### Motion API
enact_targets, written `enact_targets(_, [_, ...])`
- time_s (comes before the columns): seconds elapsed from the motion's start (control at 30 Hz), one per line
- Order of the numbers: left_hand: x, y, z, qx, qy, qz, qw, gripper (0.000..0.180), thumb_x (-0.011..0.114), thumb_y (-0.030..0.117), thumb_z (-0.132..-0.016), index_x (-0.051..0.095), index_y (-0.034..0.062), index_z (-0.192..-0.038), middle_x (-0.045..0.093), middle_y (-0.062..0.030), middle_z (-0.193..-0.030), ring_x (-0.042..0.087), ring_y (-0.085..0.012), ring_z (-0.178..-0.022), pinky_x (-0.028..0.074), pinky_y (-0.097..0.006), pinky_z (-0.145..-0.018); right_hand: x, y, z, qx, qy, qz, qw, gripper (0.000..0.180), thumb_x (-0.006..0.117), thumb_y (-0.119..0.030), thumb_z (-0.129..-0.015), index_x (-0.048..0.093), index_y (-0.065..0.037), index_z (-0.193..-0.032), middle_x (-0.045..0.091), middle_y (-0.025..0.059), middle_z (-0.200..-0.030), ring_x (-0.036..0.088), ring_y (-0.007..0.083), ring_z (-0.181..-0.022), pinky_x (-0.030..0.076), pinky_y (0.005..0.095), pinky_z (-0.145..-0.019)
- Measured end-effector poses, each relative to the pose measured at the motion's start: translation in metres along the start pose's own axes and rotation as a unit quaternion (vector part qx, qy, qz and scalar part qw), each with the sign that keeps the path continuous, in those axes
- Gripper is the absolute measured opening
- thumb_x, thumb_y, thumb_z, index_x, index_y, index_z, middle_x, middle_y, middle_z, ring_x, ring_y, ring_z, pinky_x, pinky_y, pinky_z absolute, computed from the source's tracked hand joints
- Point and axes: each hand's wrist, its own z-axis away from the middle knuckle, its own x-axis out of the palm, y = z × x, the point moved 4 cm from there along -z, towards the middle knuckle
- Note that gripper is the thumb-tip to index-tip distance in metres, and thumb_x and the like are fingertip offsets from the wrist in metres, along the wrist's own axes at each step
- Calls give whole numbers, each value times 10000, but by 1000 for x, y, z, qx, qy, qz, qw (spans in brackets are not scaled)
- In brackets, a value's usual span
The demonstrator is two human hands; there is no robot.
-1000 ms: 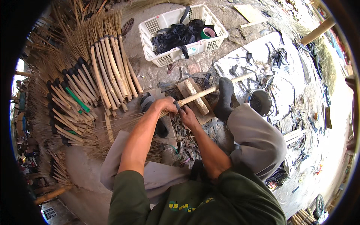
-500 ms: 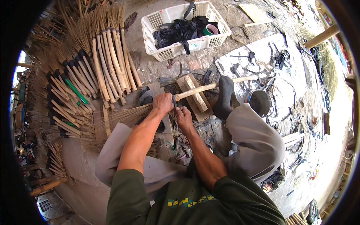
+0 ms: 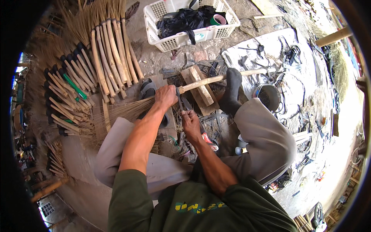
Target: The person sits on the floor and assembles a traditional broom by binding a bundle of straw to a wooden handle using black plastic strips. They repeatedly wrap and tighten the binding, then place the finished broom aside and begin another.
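A broom lies across in front of me, its pale wooden handle [image 3: 210, 80] pointing right and its brown bristles [image 3: 135, 109] fanning out to the left. My left hand [image 3: 166, 96] is closed round the bristles close to where they meet the handle. A black rubber strip [image 3: 180, 102] goes round that joint, and my right hand [image 3: 191, 123] grips its lower end, pulled down toward me. Under the handle is a wooden block [image 3: 205, 94] on a board. My foot in a dark sock [image 3: 232, 94] is beside the block, against the handle.
Finished-looking brooms [image 3: 112, 58] lie in rows at the left. A white plastic basket [image 3: 170, 44] with black strips and a green tape roll [image 3: 218, 19] stands at the back. On the right are a dark bucket [image 3: 268, 97] and a white sheet [image 3: 247, 54] strewn with strips.
My right hand has moved slightly down, away from the left one, and more of the black strip shows between them. The left hand keeps its grip; the whole view has shifted a little.
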Motion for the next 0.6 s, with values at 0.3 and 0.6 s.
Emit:
enact_targets(0.3, [16,-5,8,50,120,-18,991,122,661,137,-782,702,58,-866,712,-156,-771,711,-345,-761,510,-477,-757,-3,-129,-17,-179,-125,105,970,290,541,-210,-1000,673,36,-923,681,147,-762,645,231,-711,496,375,-706])
enact_targets(0.6, [11,-9,22,52,135,99,985,455,792,250,-774,568,45,-1113,653,-172,-992,647,-413,-865,493,-537,-786,83,-57,-241,-107,-303,597,735,286,674,-225,-805,745,13,-947,705,268,-1053,703,401,-975,564,449,-840])
